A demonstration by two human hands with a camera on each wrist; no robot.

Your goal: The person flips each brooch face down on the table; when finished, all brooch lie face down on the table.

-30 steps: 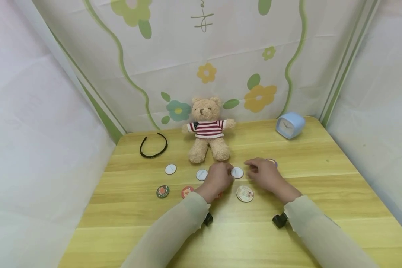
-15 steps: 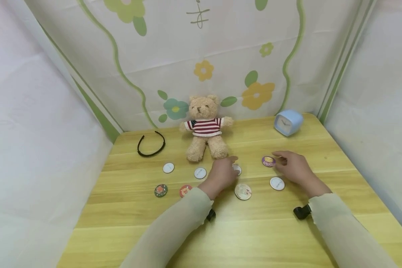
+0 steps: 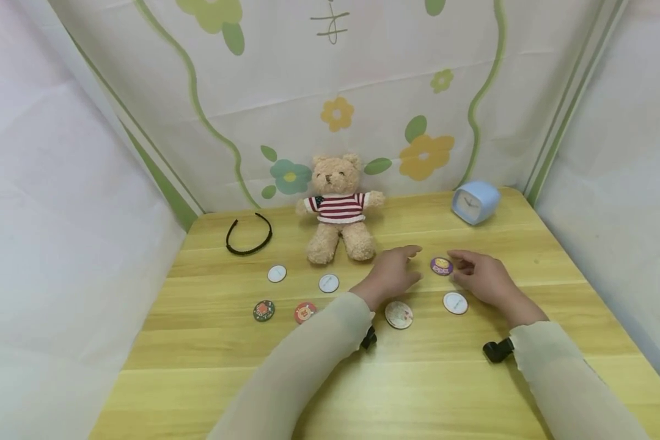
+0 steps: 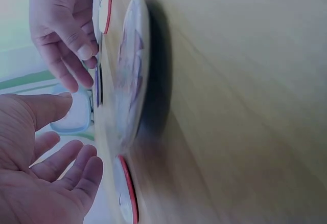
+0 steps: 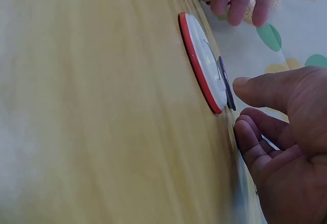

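A purple pin badge (image 3: 442,266) with a yellow figure lies face up between my two hands. Right at its right edge are the parted thumb and fingers of my right hand (image 3: 484,280); in the right wrist view a gap shows between thumb and fingertips. My left hand (image 3: 392,276) hovers left of the purple badge with its fingers spread and nothing in them. Below the right hand lies a white-backed badge (image 3: 455,302), its red rim and pin showing in the right wrist view. A large cream badge (image 3: 398,315) sits below the left hand.
Further left are two white-backed badges (image 3: 329,283), a dark green badge (image 3: 264,310) and a red badge (image 3: 305,312) partly behind the left sleeve. A teddy bear (image 3: 338,211), a black headband (image 3: 249,235) and a blue clock (image 3: 475,202) stand or lie toward the back.
My right hand has shifted right, uncovering a white-backed badge, and stays beside the purple badge. My left hand has left the white-backed badge it was over, moving right with fingers spreading.
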